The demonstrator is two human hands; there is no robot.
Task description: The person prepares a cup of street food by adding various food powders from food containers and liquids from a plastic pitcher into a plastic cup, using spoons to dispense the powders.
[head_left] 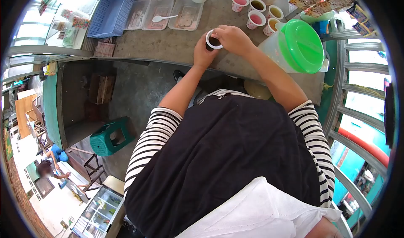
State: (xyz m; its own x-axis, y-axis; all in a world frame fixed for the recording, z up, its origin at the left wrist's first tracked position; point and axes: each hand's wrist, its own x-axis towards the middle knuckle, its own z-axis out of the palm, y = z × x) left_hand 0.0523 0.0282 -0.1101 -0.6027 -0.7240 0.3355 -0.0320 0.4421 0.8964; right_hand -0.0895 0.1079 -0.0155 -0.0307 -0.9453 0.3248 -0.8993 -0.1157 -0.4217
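My left hand [203,54] is wrapped round a small white-rimmed cup [215,46] with dark contents, near the front edge of the counter. My right hand [234,39] is closed at the same cup, its fingertips bent over the far rim; whether they pinch anything else is hidden. Beyond my right hand stand several small printed cups: a pink-filled cup [255,20], another pink-filled cup [240,2], a dark-filled cup [256,5] and yellow-orange ones [275,13].
A clear jug with a green lid [302,44] stands right of my forearm. At the back left are shallow plastic containers [184,14], a white spoon [164,18] and a blue basket [107,14]. Below, a green stool [110,138] stands on the floor. A person [52,166] is at far left.
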